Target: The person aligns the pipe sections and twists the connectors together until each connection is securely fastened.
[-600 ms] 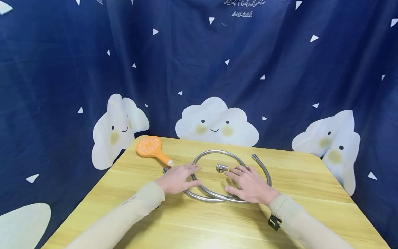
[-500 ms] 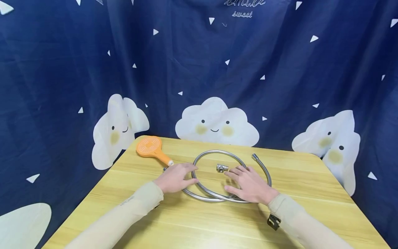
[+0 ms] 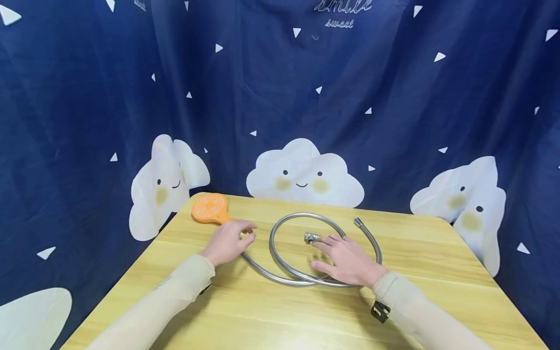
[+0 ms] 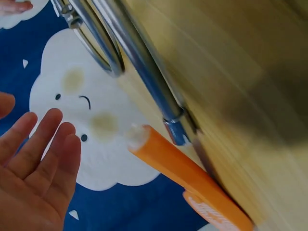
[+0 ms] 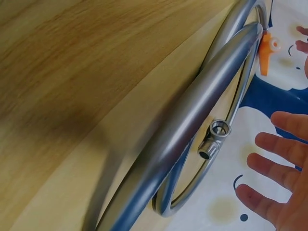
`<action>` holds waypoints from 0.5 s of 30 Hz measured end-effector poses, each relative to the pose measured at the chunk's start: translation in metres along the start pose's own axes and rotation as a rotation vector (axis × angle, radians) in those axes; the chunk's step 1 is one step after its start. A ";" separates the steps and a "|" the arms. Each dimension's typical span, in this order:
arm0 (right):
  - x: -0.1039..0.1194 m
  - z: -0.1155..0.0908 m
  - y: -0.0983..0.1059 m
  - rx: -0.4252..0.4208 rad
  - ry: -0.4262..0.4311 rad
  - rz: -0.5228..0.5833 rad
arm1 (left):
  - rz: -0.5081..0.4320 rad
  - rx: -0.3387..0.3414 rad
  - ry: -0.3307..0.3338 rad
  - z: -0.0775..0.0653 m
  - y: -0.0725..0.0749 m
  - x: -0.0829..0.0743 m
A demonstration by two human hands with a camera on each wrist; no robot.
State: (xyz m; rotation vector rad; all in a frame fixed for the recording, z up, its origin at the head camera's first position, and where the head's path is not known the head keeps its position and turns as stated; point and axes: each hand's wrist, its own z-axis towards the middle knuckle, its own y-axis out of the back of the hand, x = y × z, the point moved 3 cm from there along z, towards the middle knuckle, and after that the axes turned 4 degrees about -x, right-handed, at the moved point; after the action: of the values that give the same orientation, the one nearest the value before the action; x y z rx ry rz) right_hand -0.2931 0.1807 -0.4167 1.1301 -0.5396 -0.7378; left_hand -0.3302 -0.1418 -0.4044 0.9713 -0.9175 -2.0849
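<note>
My left hand point(image 3: 228, 242) hovers over the handle of an orange shower head point(image 3: 210, 207), its fingers loosely bent and holding nothing. In the left wrist view the handle's white threaded end point(image 4: 138, 138) lies beside the metal end fitting of a silver shower hose point(image 4: 175, 130). My right hand point(image 3: 347, 260) is spread above the looped hose point(image 3: 280, 278), with fingertips close to a small chrome tee connector point(image 3: 311, 237). Seen from the right wrist, the fingers point(image 5: 274, 144) are apart and the tee connector point(image 5: 214, 139) sits inside the hose loop.
The hose's other end fitting point(image 3: 358, 221) points toward the back right of the wooden table point(image 3: 280, 316). A dark blue curtain point(image 3: 280, 87) with white clouds hangs right behind the table's far edge. A black strap point(image 3: 380, 311) shows at the right wrist.
My left hand has moved left, away from the hose loop, to over the shower head's handle. The right hand has shifted only slightly left. The shower head and hose stay in place.
</note>
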 end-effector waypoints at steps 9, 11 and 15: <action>0.003 0.001 -0.001 -0.003 0.004 -0.001 | 0.003 -0.045 0.151 0.000 0.005 0.034; 0.003 0.001 -0.001 -0.009 0.008 -0.005 | 0.005 -0.044 0.192 0.002 0.006 0.040; 0.003 0.001 -0.002 -0.007 0.002 0.000 | 0.019 -0.037 0.256 0.003 0.010 0.052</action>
State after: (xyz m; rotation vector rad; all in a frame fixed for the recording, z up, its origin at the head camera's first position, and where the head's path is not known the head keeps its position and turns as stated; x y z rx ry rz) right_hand -0.2923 0.1776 -0.4178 1.1248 -0.5348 -0.7381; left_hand -0.3570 -0.1866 -0.4138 1.1727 -0.7502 -1.9000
